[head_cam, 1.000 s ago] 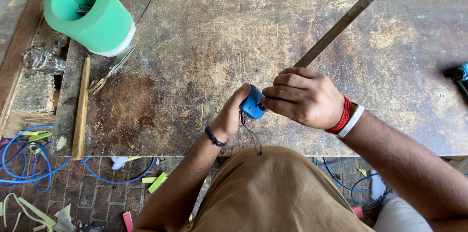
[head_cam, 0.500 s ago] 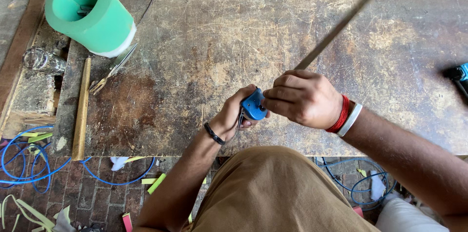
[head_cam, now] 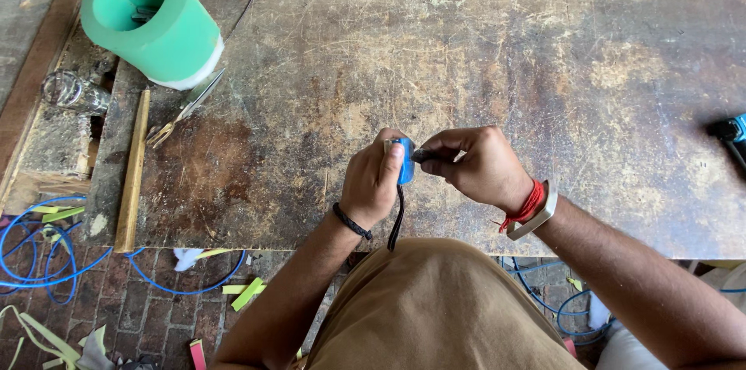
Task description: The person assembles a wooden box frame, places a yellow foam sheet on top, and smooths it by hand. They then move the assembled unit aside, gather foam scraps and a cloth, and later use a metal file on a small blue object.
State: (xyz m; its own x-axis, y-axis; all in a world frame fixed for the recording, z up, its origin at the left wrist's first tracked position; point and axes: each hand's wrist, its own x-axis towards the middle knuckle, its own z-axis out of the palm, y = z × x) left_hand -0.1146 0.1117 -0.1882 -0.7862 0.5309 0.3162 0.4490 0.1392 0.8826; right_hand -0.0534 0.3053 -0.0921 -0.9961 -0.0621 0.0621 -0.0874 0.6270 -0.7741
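Above the near edge of the worktop, close to the body: small blue object, pinched by left hand between thumb and fingers, with thin black cord hanging down from it. Touching its right side, dark slim piece, gripped in closed fingertips of right hand; what kind of piece, cannot tell. Both hands clenched on their things, held over the worktop, not resting on it. Further away: green cylinder at far left, metal shears just beside it, wooden stick along left edge, blue wire on brick floor below. Possible trouble: slip of the dark piece off the small blue object, because of the tiny grip area; fall to the cluttered floor, hard to find there.
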